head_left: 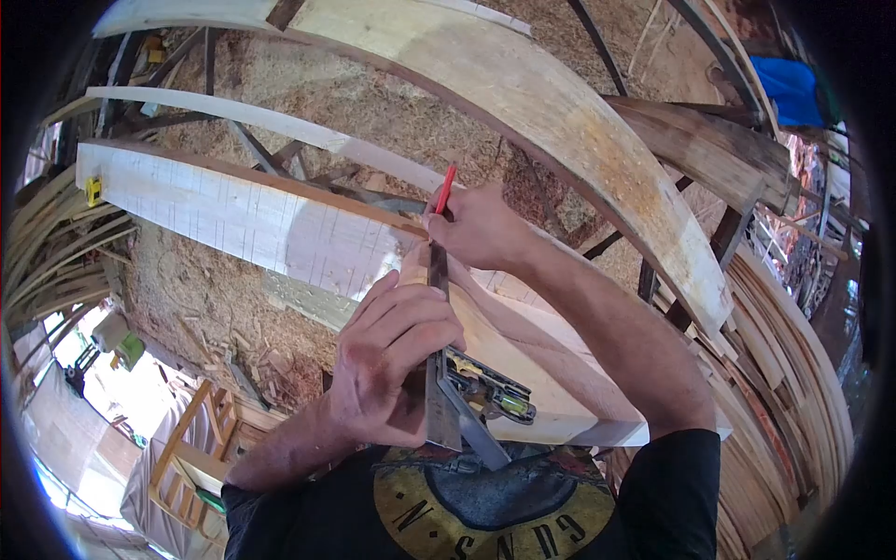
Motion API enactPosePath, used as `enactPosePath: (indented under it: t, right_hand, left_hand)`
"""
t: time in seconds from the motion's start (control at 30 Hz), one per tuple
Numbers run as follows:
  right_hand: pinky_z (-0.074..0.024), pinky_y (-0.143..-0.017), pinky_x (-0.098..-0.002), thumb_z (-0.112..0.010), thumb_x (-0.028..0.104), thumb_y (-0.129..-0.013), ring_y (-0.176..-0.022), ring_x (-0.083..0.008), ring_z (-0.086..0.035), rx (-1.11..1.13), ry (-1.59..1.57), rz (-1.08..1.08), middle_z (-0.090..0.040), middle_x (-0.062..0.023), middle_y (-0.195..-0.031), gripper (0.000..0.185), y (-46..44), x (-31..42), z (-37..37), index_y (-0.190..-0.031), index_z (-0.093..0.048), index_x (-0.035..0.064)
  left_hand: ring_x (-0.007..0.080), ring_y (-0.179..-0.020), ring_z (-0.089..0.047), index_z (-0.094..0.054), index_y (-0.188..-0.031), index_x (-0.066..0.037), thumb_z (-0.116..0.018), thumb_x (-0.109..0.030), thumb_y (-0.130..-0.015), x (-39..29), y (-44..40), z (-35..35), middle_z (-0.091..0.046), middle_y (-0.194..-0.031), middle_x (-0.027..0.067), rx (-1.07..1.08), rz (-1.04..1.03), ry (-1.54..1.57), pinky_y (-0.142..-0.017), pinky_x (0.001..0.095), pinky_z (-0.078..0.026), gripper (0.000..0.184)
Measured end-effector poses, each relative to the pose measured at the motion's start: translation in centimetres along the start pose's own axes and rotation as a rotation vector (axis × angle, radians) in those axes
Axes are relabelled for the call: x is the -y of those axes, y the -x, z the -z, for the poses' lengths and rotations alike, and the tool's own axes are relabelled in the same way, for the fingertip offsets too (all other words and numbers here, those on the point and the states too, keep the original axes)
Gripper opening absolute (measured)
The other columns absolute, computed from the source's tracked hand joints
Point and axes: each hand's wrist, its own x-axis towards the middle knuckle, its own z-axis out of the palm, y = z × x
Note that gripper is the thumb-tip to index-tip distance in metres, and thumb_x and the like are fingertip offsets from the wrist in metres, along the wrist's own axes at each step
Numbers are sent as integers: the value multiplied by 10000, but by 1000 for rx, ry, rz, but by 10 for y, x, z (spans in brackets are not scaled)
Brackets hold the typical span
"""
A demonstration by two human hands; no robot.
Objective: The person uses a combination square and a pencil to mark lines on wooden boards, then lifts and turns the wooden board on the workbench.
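My left hand is wrapped round a metal bevel gauge, pressing it across a long pale plank. One blade of the gauge reaches up to the plank's far edge, while two metal ends angle apart below my palm. My right hand pinches a red pencil at the top end of the gauge. The pencil's tip is hidden by my fingers. Fine lines cross the plank's face to the left. Just right of the gauge lies a tool with a black and yellow-green body on the wood.
A wide curved plank arches across the far side, with a thin pale strip nearer. A yellow tape measure sits at the plank's left end. Stacked boards lie at right. A wooden chair stands lower left; shavings cover the ground.
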Motion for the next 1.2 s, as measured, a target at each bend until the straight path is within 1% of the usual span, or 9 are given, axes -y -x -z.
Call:
enactPosePath:
  t: [0.23,0.33,0.43,0.53,0.7,0.8,0.9,1.0,1.2]
  right_hand:
    - [-559,-744,-447,-616,258,-962,-747,-380,-709,6,-37,-36,-702,-238,-792,275,2,8,3,-1008,-733,14]
    - [-559,-756,-452,-621,255,-956,-765,-387,-709,-7,52,-18,-705,-237,-804,271,-2,6,-4,-1005,-732,13]
    - [-559,-767,-455,-627,258,-951,-781,-394,-709,8,89,5,-706,-237,-809,269,-8,4,-8,-997,-731,14]
    - [-559,-764,-459,-630,265,-950,-789,-409,-705,8,25,-16,-701,-247,-812,275,0,8,-2,-993,-727,12]
    - [-558,-743,-457,-630,270,-956,-769,-398,-708,-1,153,31,-689,-258,-809,278,-10,-2,-15,-1013,-727,16]
    - [-571,-775,-487,-627,273,-907,-778,-436,-699,-12,46,-15,-680,-271,-776,302,1,4,-1,-889,-699,-20]
    - [-576,-763,-484,-626,255,-911,-762,-436,-699,-29,-22,-19,-680,-270,-772,278,8,4,3,-912,-707,-11]
    - [-548,-689,-412,-627,245,-965,-657,-305,-677,-156,-48,52,-676,-216,-743,249,5,-5,-4,-1004,-733,24]
    - [-548,-675,-399,-617,234,-967,-635,-284,-665,-71,-72,-32,-678,-205,-736,249,2,-7,-10,-1013,-727,15]
  left_hand:
    - [370,-1151,-640,-670,-1026,-91,-800,-519,-730,1,0,-1,-674,-1095,111,3,-3,-25,-1110,611,-385,537]
    - [366,-1117,-643,-647,-1047,-98,-807,-313,-579,1,-1,0,-665,-1088,104,-21,-24,-23,-1075,564,-413,540]
    - [366,-1109,-646,-650,-1040,-96,-809,-311,-583,-4,-2,1,-667,-1079,104,-26,-1,-5,-1065,562,-420,529]
    - [368,-1136,-649,-677,-1007,-89,-796,-500,-739,0,-1,-2,-684,-1068,113,-29,-20,-25,-1099,603,-394,505]
    - [371,-1136,-650,-671,-1012,-88,-780,-469,-764,-2,-2,0,-688,-1058,116,-27,-16,-21,-1098,603,-394,468]
    - [373,-1132,-653,-668,-1013,-90,-776,-462,-772,1,-1,-1,-688,-1054,115,-29,-21,-35,-1099,604,-393,456]
    - [373,-1127,-656,-667,-1011,-90,-773,-459,-779,1,-1,-3,-689,-1052,114,-39,-22,-25,-1101,604,-393,449]
    - [372,-1124,-657,-667,-1010,-91,-775,-455,-777,-1,-1,-2,-691,-1052,115,-35,-19,-28,-1103,606,-394,446]
    - [367,-1123,-660,-671,-1007,-92,-776,-462,-776,0,-1,-3,-693,-1054,114,-43,-28,-38,-1102,608,-395,448]
